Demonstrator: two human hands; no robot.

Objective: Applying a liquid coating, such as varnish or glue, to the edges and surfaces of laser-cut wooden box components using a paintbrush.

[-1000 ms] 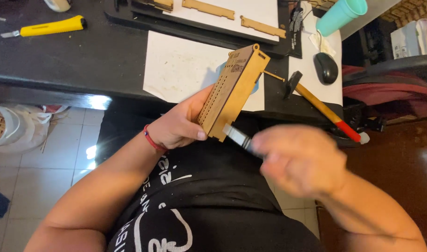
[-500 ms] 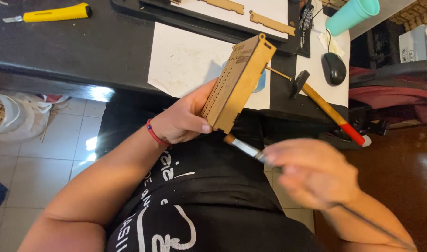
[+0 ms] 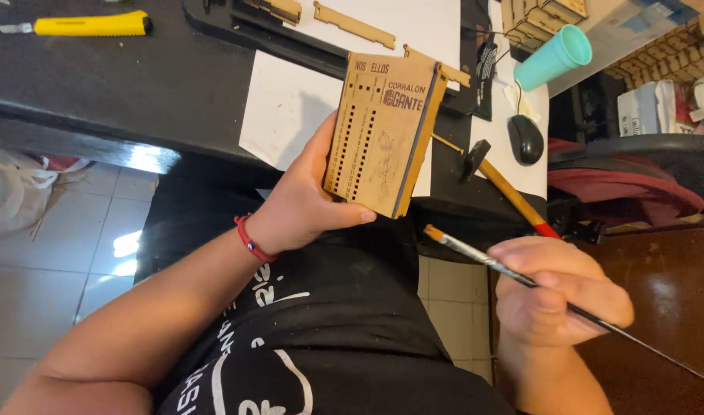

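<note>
My left hand (image 3: 302, 207) grips a flat laser-cut wooden box (image 3: 383, 132) with rows of small slots and dark lettering, held upright in front of my chest, broad face toward me. A red band circles that wrist. My right hand (image 3: 556, 300) is shut on a thin paintbrush (image 3: 490, 261) with a dark handle and metal ferrule. The bristle tip points up-left and sits a short way below the box's lower right corner, not touching it.
A dark table edge (image 3: 98, 115) carries a white paper sheet (image 3: 287, 107), a yellow utility knife (image 3: 91, 24), a red-handled hammer (image 3: 498, 184), a black mouse (image 3: 525, 138), a teal cup (image 3: 552, 58) and loose wooden strips (image 3: 356, 24). Tiled floor lies left; a chair stands right.
The box has turned from edge-on so its broad face is toward me. My right hand with the brush has drawn down and right, away from the box.
</note>
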